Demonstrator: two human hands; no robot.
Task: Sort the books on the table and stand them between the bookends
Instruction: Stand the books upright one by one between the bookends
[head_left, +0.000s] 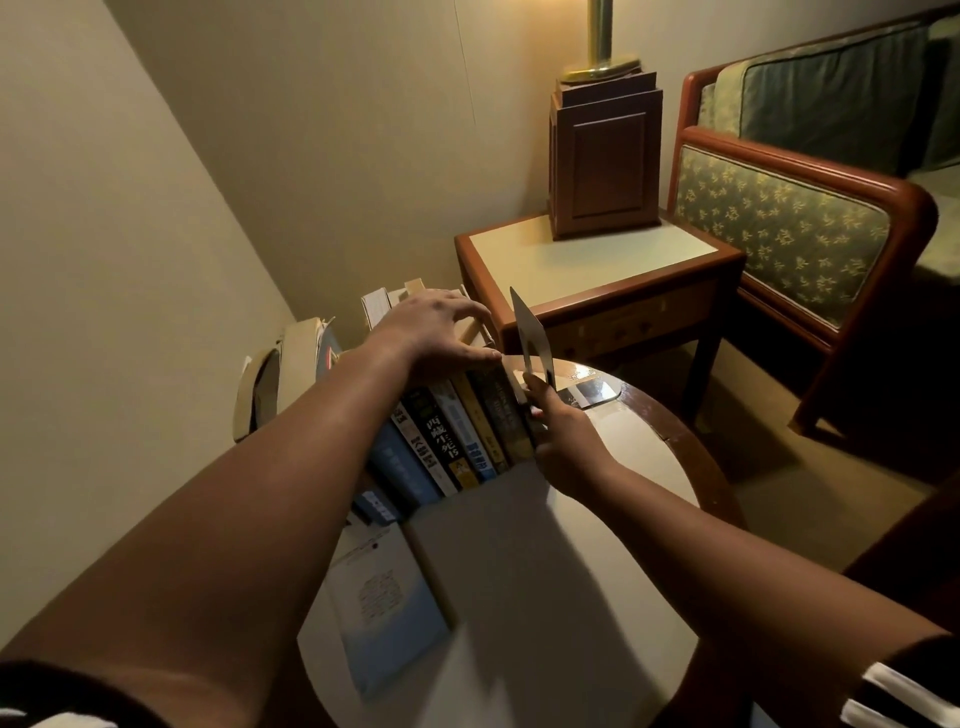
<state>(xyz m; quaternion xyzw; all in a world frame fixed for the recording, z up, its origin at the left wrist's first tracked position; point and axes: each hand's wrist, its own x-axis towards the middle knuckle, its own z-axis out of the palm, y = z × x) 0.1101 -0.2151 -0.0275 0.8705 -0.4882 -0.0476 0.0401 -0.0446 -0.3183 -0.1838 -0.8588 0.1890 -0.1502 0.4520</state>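
Standing spines-out in a row, the books (452, 436) sat directly under the fingers of the left hand (436, 327), which curled over their top edges while the thumb pressed the near side, gripping the row. Just right of that thumb, the right hand (566, 447) pinched the lower upright of the metal bookend (530, 332), which stood against the last book (its foot appeared to lie on the table just right of the fingers). Left of the left wrist, a beige bookend (260, 389) leaned at the row's other end.

Most of the sorting looked done: the row was up and bracketed, and closing the metal bookend tight seemed the step in hand. Left over was a flat book (384, 597) below the left forearm on the table (545, 571); another seemed to lie nearer the row. Beyond the fingers stood a side table (597, 260), lamp (602, 171) and armchair (779, 218).
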